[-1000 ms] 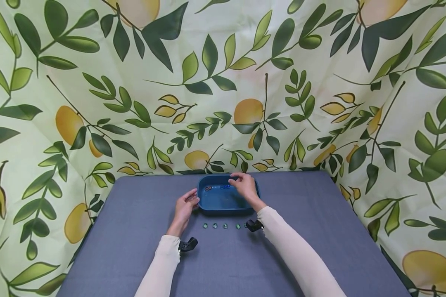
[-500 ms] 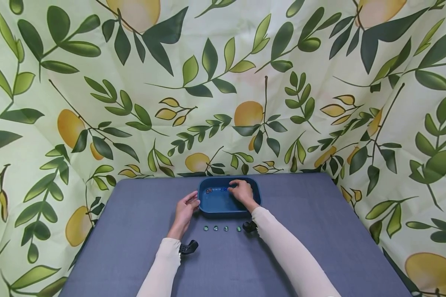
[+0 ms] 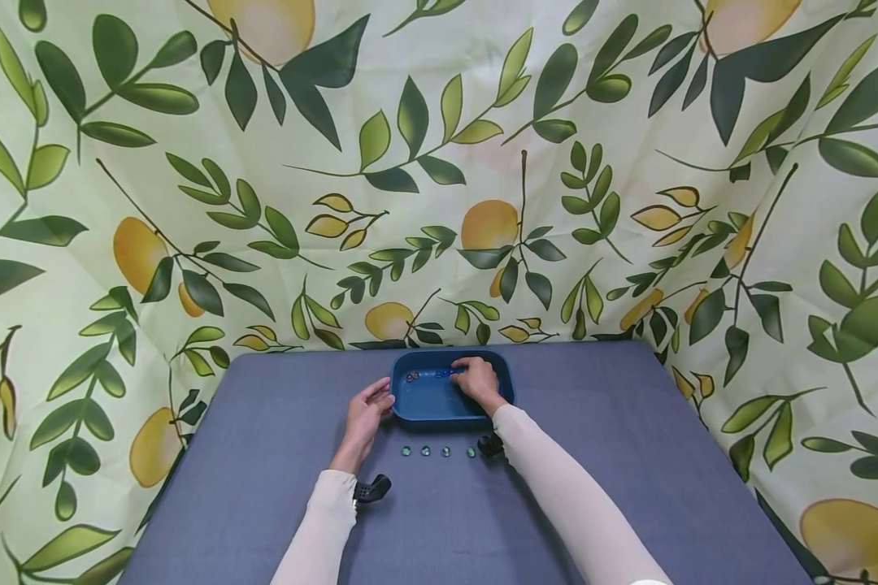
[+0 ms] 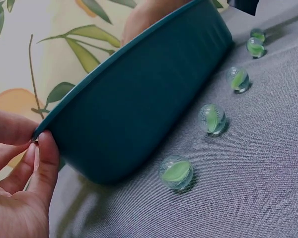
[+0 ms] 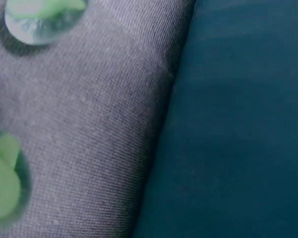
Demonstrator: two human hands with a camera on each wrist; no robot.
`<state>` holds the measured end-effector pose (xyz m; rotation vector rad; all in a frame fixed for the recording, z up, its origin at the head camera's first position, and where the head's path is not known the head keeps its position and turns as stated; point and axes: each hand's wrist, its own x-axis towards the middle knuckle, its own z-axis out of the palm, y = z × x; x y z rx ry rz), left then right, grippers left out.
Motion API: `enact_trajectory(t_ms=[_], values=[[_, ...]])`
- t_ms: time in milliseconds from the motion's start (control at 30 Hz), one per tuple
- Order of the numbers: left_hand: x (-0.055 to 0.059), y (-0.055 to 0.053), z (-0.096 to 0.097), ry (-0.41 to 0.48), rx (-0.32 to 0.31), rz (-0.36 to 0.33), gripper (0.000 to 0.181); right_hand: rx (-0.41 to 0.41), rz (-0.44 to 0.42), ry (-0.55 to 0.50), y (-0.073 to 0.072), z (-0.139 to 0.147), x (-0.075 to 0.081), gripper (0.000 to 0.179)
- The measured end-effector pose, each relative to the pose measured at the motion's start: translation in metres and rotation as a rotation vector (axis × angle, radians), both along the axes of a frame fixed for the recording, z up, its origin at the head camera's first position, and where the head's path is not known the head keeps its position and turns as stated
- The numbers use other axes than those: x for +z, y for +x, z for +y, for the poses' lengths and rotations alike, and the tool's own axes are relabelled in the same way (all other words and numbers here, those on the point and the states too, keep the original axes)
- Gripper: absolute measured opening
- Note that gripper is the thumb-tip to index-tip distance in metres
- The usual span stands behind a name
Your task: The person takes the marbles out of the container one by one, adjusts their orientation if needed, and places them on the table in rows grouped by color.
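A dark blue plastic tub [image 3: 439, 421] stands at the back of the table. In the left wrist view, my left hand [image 4: 22, 173] pinches its rim at the near corner between thumb and fingers. My right hand [image 3: 477, 380] reaches down inside the tub, fingers curled, with a blue marble [image 3: 454, 371] at the fingertips. Beside them lie other blue marbles [image 3: 441, 374], and brownish marbles [image 3: 412, 377] sit farther left in the tub. The right wrist view shows only the tub's outer wall [image 5: 233, 129] and the cloth; the right hand's fingers are hidden there.
Clear glass marbles with green swirls [image 4: 212, 119] lie in a row on the grey cloth [image 3: 424, 520] in front of the tub. The right wrist camera [image 3: 490, 445] sits close by the row's right end. A leaf-and-fruit patterned curtain [image 3: 424, 203] hangs behind the table.
My right hand has lowered into the tub and shifted slightly left, its fingertips now down at the blue marbles. My left hand has stayed at the tub's rim.
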<state>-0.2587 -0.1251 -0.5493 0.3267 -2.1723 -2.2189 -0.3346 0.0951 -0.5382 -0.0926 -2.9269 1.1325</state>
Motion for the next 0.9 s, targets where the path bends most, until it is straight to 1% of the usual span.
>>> enact_trajectory(t_ms=[167, 367, 567, 767, 900], values=[[-0.0002, 0.0008, 0.0003, 0.006, -0.003, -0.007, 0.042, -0.014, -0.018, 0.027, -0.0018, -0.0002, -0.0025, 0.022], [-0.0001, 0.0004, 0.0003, -0.002, -0.001, -0.004, 0.041, -0.015, -0.009, 0.057, -0.0039, -0.0016, -0.0027, 0.018], [0.0004, 0.0009, 0.0008, -0.005, -0.003, -0.002, 0.041, -0.007, -0.027, 0.096, -0.0020, -0.0014, -0.0011, 0.012], [0.0002, 0.0006, 0.0007, -0.010, -0.008, 0.002, 0.041, -0.019, -0.031, 0.089, -0.0026, -0.0003, -0.0013, 0.011], [-0.0006, 0.0001, -0.0001, -0.006, -0.011, -0.001, 0.042, -0.021, -0.004, 0.072, -0.0018, -0.0005, 0.0035, 0.012]])
